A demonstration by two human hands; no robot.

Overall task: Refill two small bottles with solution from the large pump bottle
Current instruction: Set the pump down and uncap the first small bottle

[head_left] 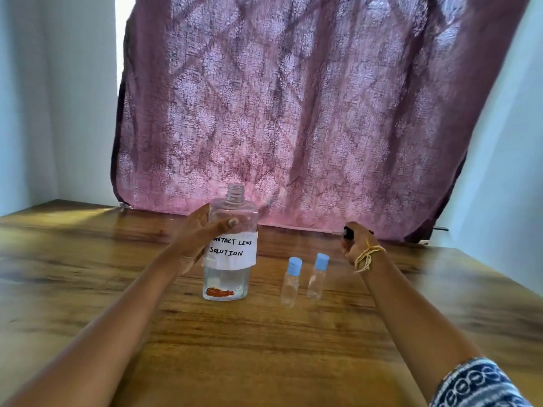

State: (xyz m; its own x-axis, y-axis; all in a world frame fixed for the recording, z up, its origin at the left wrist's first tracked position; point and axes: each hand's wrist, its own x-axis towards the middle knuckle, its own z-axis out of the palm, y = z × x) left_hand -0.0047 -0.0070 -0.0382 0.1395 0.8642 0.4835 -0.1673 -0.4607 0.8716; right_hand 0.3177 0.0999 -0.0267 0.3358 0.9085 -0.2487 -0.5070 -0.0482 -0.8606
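A large clear bottle (229,248) with a white "CONTACT LENS SOLUTION" label stands upright on the wooden table (264,333). Its threaded neck is uncovered, and a little liquid sits at its bottom. My left hand (202,233) grips its upper left side. Two small clear bottles with blue caps stand to its right: one (291,282) nearer me, the other (318,274) just behind and right. My right hand (357,245), apart from them at the right, holds a dark pump head (348,232) whose thin tube points left.
A purple patterned curtain (293,113) hangs behind the table's far edge. Pale walls stand left and right. The wooden tabletop stretches toward me between my forearms.
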